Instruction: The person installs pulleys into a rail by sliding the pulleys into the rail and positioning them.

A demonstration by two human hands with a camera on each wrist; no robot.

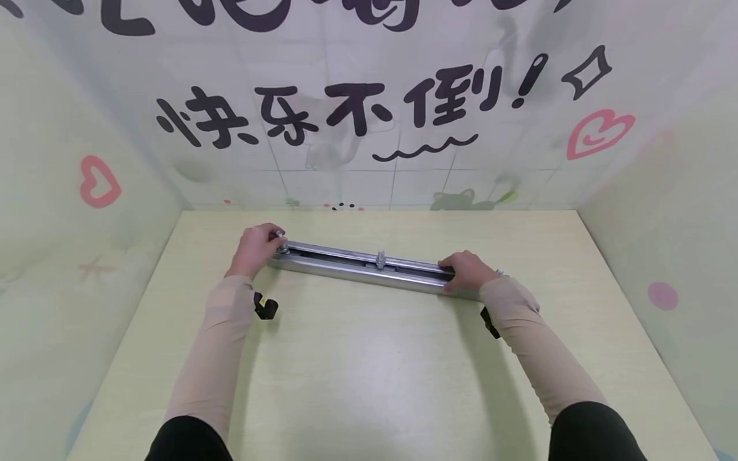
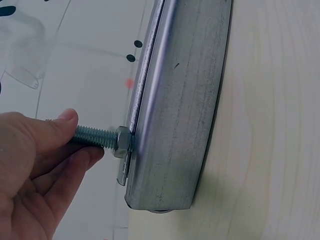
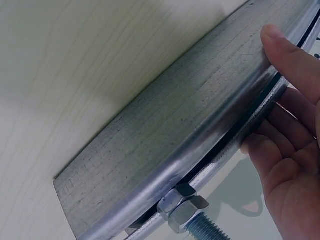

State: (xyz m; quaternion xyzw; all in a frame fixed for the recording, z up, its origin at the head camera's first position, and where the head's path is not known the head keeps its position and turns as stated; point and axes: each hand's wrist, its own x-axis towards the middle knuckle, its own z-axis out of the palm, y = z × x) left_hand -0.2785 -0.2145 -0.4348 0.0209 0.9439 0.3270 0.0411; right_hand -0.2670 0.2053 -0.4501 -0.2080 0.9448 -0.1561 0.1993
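A long slotted metal channel lies at a slight slant on the table, its slot facing up. At its left end my left hand pinches a threaded bolt between thumb and fingers. A hex nut sits on that bolt, right at the slot lips. My right hand grips the channel near its right end, thumb on the near wall and fingers on the far side. Another bolt with two nuts stands in the slot at the right end. A third bolt stands upright around the middle.
The pale wood table has a printed backdrop behind it and wall panels at both sides. Black wrist mounts show beside the sleeves.
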